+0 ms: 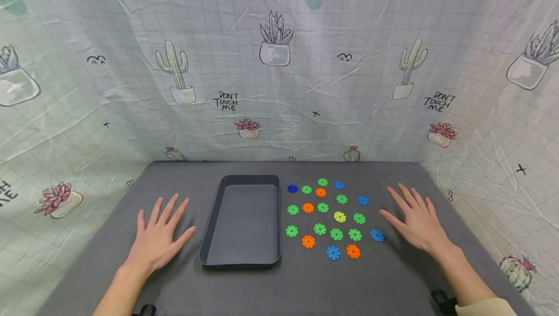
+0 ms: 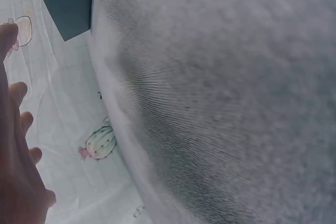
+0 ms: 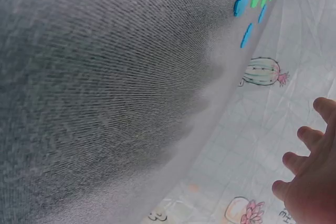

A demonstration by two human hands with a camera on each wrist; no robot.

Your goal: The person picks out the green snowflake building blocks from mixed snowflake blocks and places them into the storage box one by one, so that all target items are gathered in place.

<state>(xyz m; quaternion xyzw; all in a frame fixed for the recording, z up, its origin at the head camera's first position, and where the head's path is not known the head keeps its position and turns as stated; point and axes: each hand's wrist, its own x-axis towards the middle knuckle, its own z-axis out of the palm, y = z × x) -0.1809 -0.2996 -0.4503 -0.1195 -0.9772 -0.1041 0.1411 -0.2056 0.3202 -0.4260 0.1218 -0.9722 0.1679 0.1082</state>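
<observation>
My left hand [image 1: 155, 241] is to the left of a dark grey rectangular tray [image 1: 244, 224], palm down with fingers spread and nothing held. On the far right, my right hand [image 1: 417, 221] has its fingers extended, also holding nothing. Between the tray and that hand lie several flat, notched plastic discs, among them a green disc [image 1: 337, 234], an orange disc [image 1: 308, 241], a yellow disc [image 1: 339, 217] and a dark blue disc [image 1: 293, 189]. Nearest the right hand is a blue disc [image 1: 377, 235]. In the wrist views, the left fingers [image 2: 18, 93] and right fingers [image 3: 311, 137] show apart from any object.
A dark grey table [image 1: 305, 289] bears the tray and discs. Around its back and sides hangs a pale curtain [image 1: 209, 136] printed with cacti and potted plants. Black straps [image 1: 443, 301] show near the wrists at the bottom.
</observation>
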